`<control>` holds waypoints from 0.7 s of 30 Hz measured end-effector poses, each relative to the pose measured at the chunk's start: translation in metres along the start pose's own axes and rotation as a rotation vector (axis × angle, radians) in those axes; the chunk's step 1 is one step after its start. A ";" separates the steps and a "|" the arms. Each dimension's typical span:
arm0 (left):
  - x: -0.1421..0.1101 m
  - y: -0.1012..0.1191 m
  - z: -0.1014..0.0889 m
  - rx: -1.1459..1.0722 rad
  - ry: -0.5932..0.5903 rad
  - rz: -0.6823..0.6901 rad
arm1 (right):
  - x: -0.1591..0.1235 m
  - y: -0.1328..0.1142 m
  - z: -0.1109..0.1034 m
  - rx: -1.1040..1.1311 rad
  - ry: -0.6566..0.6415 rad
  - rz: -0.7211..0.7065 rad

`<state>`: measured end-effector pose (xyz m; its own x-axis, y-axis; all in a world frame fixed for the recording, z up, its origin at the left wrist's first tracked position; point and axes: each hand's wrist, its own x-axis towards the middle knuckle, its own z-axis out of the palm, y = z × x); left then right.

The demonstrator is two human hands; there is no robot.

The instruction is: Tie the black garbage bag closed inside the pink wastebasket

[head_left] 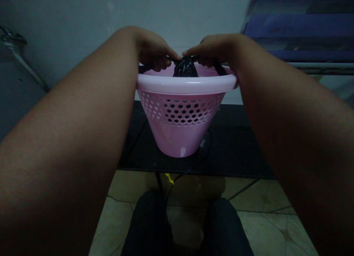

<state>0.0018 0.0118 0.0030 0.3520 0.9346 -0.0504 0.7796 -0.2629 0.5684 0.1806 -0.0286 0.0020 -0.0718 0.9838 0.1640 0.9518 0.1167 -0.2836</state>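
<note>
A pink plastic basket (179,130) with a band of holes stands upright on a dark tabletop. Gathered in its mouth is a black plastic bag (186,68), its bunched top rising just above the rim. My left hand (156,51) is closed on the bag from the left, thumb pointing to the middle. From the right, my right hand (214,49) pinches the bag too, its thumb close to the left one. Dark strips of the bag run from both hands toward the basket's sides. The lower part of the bag is hidden inside the basket.
The dark tabletop (238,138) carries a thin cable that hangs over its front edge, near a yellow tag (169,179). Behind is a pale wall (179,13). Blue slats (298,25) stand at the right, and a metal pipe (26,66) at the left. My knees are below.
</note>
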 end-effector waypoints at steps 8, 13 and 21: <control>-0.012 0.004 0.003 0.029 0.034 -0.053 | 0.005 0.002 0.000 0.121 -0.062 -0.044; -0.010 0.002 0.002 0.068 0.026 -0.091 | -0.002 -0.002 0.005 0.356 -0.276 -0.069; -0.012 0.001 0.003 0.096 -0.038 -0.066 | 0.000 -0.003 0.006 0.447 -0.451 -0.095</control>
<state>0.0005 -0.0004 0.0017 0.3162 0.9415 -0.1168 0.8472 -0.2248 0.4814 0.1763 -0.0286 -0.0029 -0.3603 0.9157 -0.1781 0.7263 0.1555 -0.6696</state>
